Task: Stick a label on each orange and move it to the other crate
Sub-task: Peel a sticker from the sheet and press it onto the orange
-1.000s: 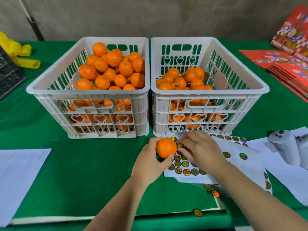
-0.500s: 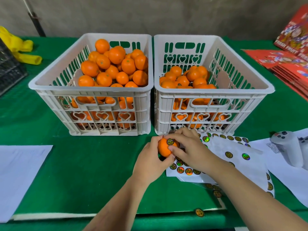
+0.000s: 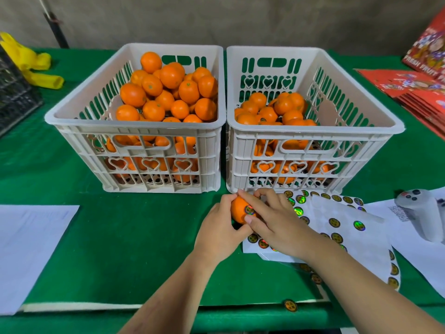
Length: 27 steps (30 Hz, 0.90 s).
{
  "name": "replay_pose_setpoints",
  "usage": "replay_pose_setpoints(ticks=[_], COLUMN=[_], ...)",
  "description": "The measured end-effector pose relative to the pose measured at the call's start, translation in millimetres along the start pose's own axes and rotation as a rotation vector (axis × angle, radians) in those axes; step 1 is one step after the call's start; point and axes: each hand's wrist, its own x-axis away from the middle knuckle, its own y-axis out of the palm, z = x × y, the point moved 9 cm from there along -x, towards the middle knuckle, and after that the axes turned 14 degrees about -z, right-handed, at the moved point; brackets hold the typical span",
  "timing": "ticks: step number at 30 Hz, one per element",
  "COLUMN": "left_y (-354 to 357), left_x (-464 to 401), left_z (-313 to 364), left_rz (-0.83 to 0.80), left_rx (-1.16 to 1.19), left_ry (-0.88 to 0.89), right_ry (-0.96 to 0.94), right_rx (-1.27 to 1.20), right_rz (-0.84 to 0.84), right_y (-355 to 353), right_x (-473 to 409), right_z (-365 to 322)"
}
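My left hand [image 3: 220, 231] grips an orange [image 3: 238, 209] just in front of the right crate [image 3: 313, 131]. A round holographic label [image 3: 249, 209] sits on the orange's near side. My right hand [image 3: 277, 222] lies over the orange, its fingers and thumb curled round it beside the label. Under that hand lies a white sticker sheet [image 3: 346, 227] with several round labels. The left crate [image 3: 134, 131] is heaped with oranges [image 3: 166, 92]. The right crate holds a lower pile of oranges [image 3: 277, 109].
White paper [image 3: 29, 249] lies on the green cloth at the left. A white handheld device [image 3: 419, 213] rests on papers at the right. Red printed boxes [image 3: 423, 80] are stacked at the far right. A yellow item [image 3: 31, 66] and dark crate [image 3: 14, 97] sit far left. One loose label [image 3: 290, 305] lies near the table's front edge.
My right hand lifted a label off the sheet and put it on the orange. Both hands now wrap the fruit, which stays in front of the right crate.
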Motion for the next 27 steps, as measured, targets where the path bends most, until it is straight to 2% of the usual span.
replay_pose_setpoints(ticks=[3,9,12,16,21,27], left_y=[0.6,1.5,4.6,-0.6,3.6,-7.3], left_x=[0.0,1.5,0.7,-2.0,-10.5,-11.4], left_z=[0.3,2.2,-2.8,-0.7,-0.5,0.5], left_rz=[-0.009,-0.07,-0.155,-0.105,-0.224,-0.265], left_rx=[-0.006,0.03,0.191,0.261,0.531,0.569], left_ry=[0.01,0.021,0.013,-0.007,0.004,0.006], right_ry=[0.056,0.131,0.11,0.112,0.141,0.041], right_rx=[-0.253,-0.611,-0.612,-0.532,-0.39,-0.25], right_rz=[-0.059,-0.313,-0.386,-0.35,-0.318,-0.181], right_y=[5.2,15.2,16.1,15.1,13.6,0.8], right_x=[-8.1,-20.8,-21.3,-18.5,-15.6,-14.9], right_z=[8.7,17.0,13.1,14.1,17.1,4.1])
